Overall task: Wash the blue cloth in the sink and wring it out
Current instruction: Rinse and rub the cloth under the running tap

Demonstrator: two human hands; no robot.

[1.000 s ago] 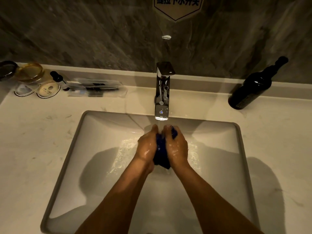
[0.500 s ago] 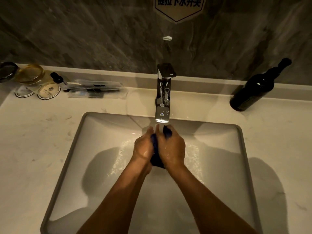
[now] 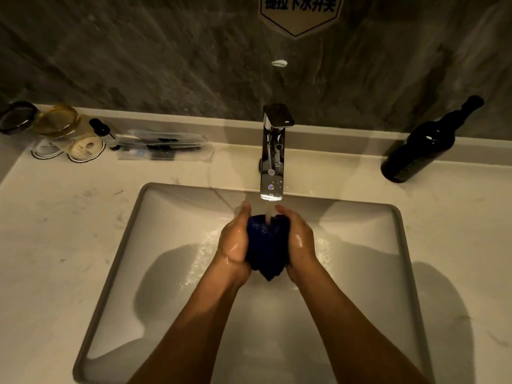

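The blue cloth point(image 3: 267, 243) is bunched into a wet wad over the white sink point(image 3: 116, 261), right under the chrome faucet point(image 3: 273, 159). Water runs from the spout onto the top of the cloth. My left hand point(image 3: 234, 242) cups the cloth's left side with curled fingers. My right hand point(image 3: 300, 239) grips its right side the same way. Both hands are wet, and a tail of cloth hangs down between my wrists.
A dark wine bottle point(image 3: 421, 146) stands on the counter at the back right. Glass jars point(image 3: 59, 124), round coasters point(image 3: 86, 151) and a clear tray of toiletries point(image 3: 163, 146) line the back left. A dark stone wall rises behind the faucet.
My hands have spread apart, so more of the cloth shows between them, and the water stream now lands on it. Earlier the palms were pressed close together around the cloth.
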